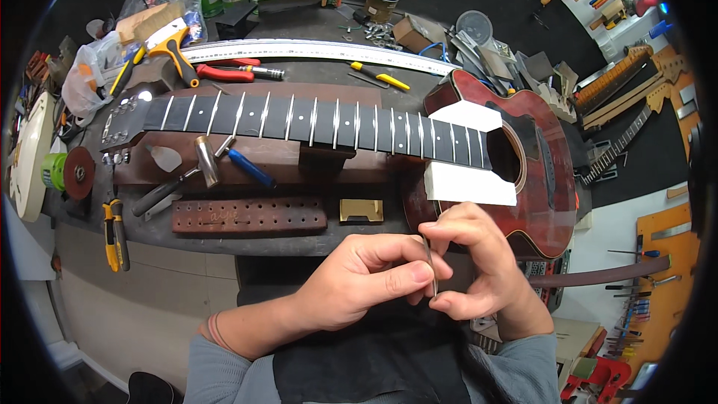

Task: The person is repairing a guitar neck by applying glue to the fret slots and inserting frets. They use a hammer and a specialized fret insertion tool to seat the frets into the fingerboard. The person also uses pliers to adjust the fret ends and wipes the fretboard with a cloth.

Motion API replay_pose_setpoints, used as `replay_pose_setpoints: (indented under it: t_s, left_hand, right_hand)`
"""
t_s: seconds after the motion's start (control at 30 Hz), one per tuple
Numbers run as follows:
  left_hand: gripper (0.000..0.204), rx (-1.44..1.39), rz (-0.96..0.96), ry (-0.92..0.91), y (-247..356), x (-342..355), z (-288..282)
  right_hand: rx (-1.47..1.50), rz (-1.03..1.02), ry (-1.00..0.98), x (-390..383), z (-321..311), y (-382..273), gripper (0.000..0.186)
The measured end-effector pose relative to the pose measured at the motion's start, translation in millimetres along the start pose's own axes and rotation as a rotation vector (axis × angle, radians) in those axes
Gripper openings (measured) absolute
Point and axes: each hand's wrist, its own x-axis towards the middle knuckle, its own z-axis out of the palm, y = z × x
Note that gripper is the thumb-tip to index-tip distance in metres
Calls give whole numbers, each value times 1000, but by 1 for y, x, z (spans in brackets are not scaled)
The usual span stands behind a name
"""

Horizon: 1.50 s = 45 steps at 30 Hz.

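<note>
My left hand [374, 278] pinches a short, thin piece of fret wire [431, 263] between thumb and fingers. My right hand [475, 262] grips the same wire, its fingertips at the upper end and its thumb at the lower end. Both hands are in front of the bench edge, close to my dark apron. Beyond them lies a dark red acoustic guitar [550, 202], its neck pointing left. Bright frets cross its dark fretboard [299, 118]. White masking sheets [471, 182] cover the top on both sides of the fretboard end.
Before the neck lie a hammer [206, 161], a blue-handled tool [251, 167], a drilled wooden block [249, 215] and a brass-coloured piece [361, 210]. Yellow-black pliers [116, 233] hang over the front edge. Behind are a long steel ruler [299, 48], red-handled cutters [226, 72] and a yellow knife [380, 75].
</note>
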Motion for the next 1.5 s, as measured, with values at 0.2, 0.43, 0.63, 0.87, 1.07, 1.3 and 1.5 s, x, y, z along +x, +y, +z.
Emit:
replay_pose_setpoints:
  t_s: [0.2,0.43,0.63,0.87,1.07,1.3,1.5]
  left_hand:
    - [20,693,379,70,-12,11,-22]
    - [20,1174,628,-29,-39,33,-63]
    - [32,1255,536,-163,-42,30,-81]
    - [35,1243,505,-227,-40,30,-85]
    - [36,1205,491,-238,-38,32,-88]
    - [36,1154,488,-240,-38,34,-90]
    - [25,1112,431,-211,-32,35,-86]
  right_hand:
    - [-367,88,104,25,-54,22,74]
    - [-487,269,-3,49,-72,48,75]
    - [-533,303,-111,64,-76,53,75]
    - [-550,351,-147,70,-77,52,74]
    - [-557,396,-169,75,-78,50,74]
    - [-569,431,-185,79,-79,46,73]
    - [-565,441,-184,79,-79,46,73]
